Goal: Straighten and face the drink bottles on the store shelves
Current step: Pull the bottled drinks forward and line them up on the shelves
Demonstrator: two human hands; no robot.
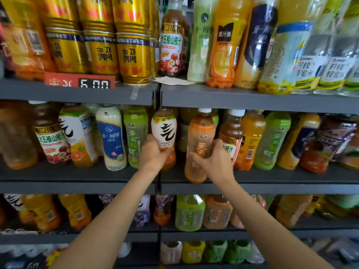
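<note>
Both bottles are full plastic drink bottles: judged moderately heavy, stiff enough for a firm grasp, with smooth shrink labels that may slip. Grasp at the lower body, below the label's widest part. The left hand point(153, 155) grips the white bottle point(164, 131), label facing out with a bold black character. The right hand point(213, 162) grips the orange bottle point(200, 136), white-capped, tilted, its base at the front edge of the middle shelf point(77, 174). The two bottles stand near each other at the shelf divider.
</note>
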